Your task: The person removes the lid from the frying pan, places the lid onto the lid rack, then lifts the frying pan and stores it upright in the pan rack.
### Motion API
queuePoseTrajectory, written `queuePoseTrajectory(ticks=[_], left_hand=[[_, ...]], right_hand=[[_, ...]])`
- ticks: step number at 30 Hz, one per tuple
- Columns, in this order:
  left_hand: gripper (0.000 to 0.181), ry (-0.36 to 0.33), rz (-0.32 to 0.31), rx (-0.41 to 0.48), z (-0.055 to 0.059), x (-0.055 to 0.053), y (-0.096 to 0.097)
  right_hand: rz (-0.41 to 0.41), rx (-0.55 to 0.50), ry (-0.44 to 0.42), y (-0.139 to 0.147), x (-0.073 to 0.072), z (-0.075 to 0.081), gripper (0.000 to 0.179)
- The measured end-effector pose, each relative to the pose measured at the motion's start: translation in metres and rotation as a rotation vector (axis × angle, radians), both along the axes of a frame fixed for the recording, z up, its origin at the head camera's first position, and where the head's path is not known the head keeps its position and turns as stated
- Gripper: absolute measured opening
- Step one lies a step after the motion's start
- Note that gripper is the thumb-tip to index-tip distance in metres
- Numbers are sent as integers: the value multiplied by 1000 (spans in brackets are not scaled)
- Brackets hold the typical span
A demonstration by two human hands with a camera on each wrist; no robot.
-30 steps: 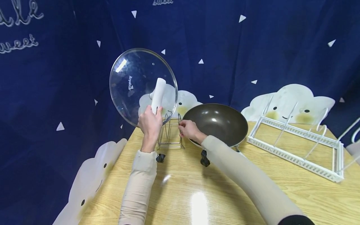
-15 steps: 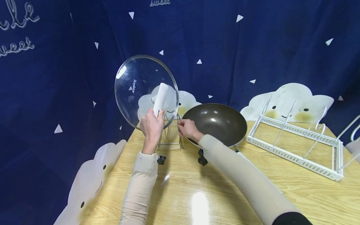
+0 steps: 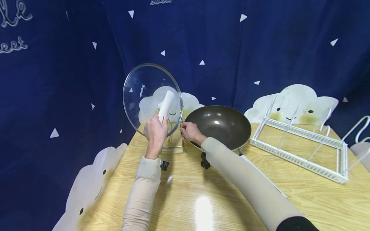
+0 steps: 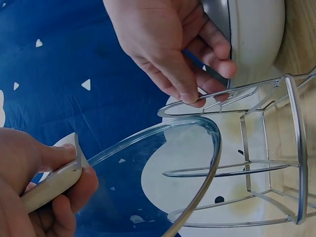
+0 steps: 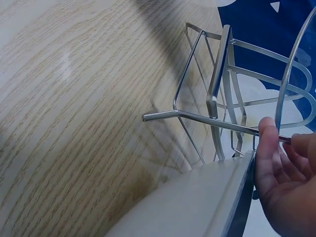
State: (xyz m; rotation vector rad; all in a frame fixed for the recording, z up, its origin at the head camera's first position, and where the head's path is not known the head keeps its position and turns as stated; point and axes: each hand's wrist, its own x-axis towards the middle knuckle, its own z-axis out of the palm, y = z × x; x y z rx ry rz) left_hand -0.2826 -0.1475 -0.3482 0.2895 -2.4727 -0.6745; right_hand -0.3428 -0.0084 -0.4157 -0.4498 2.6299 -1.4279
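Observation:
A round glass lid (image 3: 138, 106) with a metal rim stands tilted up on edge in the head view. My left hand (image 3: 156, 130) grips the lower end of its white handle (image 3: 166, 103). Below the lid is a small wire rack (image 3: 173, 147) on the table; in the left wrist view the lid's rim lies beside the upper ends of the rack's wire loops (image 4: 227, 173). Whether they touch, I cannot tell. My right hand (image 3: 191, 132) pinches the rack's right-side wire (image 5: 237, 127) between thumb and fingers. Right beside that hand sits a dark wok (image 3: 221, 125).
A white rack (image 3: 295, 160) with upright wires stands on the right of the wooden table (image 3: 173, 205). Two black knobs (image 3: 205, 160) lie near the front of the wok and wire rack. A blue curtain (image 3: 225, 41) hangs behind.
My left hand has brought the lid downward and slightly right, closer to the wire rack. The right hand keeps its pinch on the rack's wire. The head view has shifted slightly.

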Motion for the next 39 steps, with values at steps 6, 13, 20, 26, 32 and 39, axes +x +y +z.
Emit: queuePoseTrajectory(ticks=[6, 13, 20, 26, 32, 39], left_hand=[[33, -8, -8, -17, -5, -1, 0], [34, -43, -17, -40, -13, -2, 0], [35, -82, -12, -22, -22, -5, -6], [38, -134, -17, -72, -31, -7, -7], [38, -147, -21, -88, -36, -8, -7], [39, -146, -28, -92, -32, -11, -5]], right_hand=[[3, 16, -13, -2, 0, -1, 18], [-13, 24, 3, -3, 0, -3, 11], [0, 25, -20, -4, -2, -6, 19], [-8, -8, -35, -5, -5, -8, 16], [-2, 5, -29, -3, -3, -6, 18], [-8, 3, -34, -2, -3, -1, 14]])
